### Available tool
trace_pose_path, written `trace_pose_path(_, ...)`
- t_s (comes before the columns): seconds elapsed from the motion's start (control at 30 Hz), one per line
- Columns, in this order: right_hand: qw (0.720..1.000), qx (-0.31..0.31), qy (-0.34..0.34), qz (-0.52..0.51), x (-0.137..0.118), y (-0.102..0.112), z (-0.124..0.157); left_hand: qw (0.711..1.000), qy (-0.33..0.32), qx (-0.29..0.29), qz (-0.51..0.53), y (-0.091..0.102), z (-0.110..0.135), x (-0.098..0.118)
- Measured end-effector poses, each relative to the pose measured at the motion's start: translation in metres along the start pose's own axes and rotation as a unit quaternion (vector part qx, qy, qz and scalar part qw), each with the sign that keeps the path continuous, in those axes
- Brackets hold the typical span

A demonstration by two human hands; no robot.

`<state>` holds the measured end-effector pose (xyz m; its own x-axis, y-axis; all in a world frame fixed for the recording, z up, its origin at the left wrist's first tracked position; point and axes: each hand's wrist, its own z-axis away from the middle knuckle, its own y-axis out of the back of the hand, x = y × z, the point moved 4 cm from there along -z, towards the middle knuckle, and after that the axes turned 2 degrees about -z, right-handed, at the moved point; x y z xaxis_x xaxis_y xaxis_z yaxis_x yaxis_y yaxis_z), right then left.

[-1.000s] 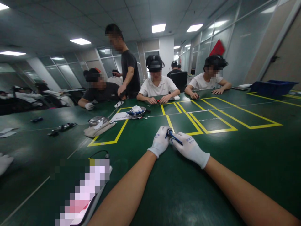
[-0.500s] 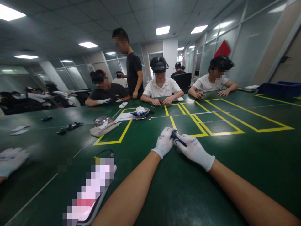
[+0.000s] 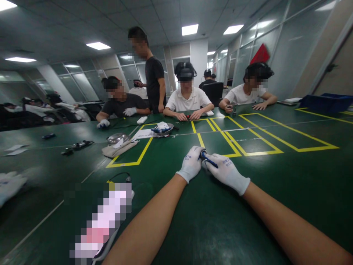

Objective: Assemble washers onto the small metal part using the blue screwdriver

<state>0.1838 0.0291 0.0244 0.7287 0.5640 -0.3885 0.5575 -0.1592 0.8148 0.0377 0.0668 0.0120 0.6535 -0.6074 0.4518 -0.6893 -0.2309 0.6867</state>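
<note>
My left hand (image 3: 190,162), in a white glove with blue print, is closed around a small dark round part (image 3: 203,153). Beside it, my right hand (image 3: 227,171), gloved the same way, grips a slim blue-handled tool (image 3: 211,161) that slants up to the left against that part. The two hands almost touch, just above the green table (image 3: 209,224). Fingers hide most of the dark part, and the tool's tip cannot be made out.
A pixelated phone (image 3: 103,224) with a cable lies left of my forearm. Ahead are yellow tape outlines (image 3: 264,151), a metal dish (image 3: 165,129) holding gloves, a cloth bag (image 3: 121,148) and dark metal parts (image 3: 78,146). A co-worker's gloved hand (image 3: 11,186) rests at far left. Several people sit opposite.
Both hands keep their hold, with hardly any shift between them. The whole view has moved slightly. Across the table at left, a co-worker's gloved hands have changed position.
</note>
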Motion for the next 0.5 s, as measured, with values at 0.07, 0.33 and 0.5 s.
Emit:
trace_pose_path(0.07, 1.000, 0.010, 0.006, 0.009, 0.002, 0.000, 0.000, 1.000, -0.003, 0.003, 0.010, -0.001, 0.000, 0.000)
trace_pose_path(0.33, 0.986, 0.041, -0.048, -0.157, -0.011, 0.005, -0.003, 0.998, 0.031, 0.052, -0.034, 0.009, -0.002, 0.001)
trace_pose_path(0.5, 0.969, 0.021, -0.108, -0.221, -0.013, 0.002, -0.001, 0.993, 0.068, 0.079, -0.051, 0.011, -0.002, -0.002)
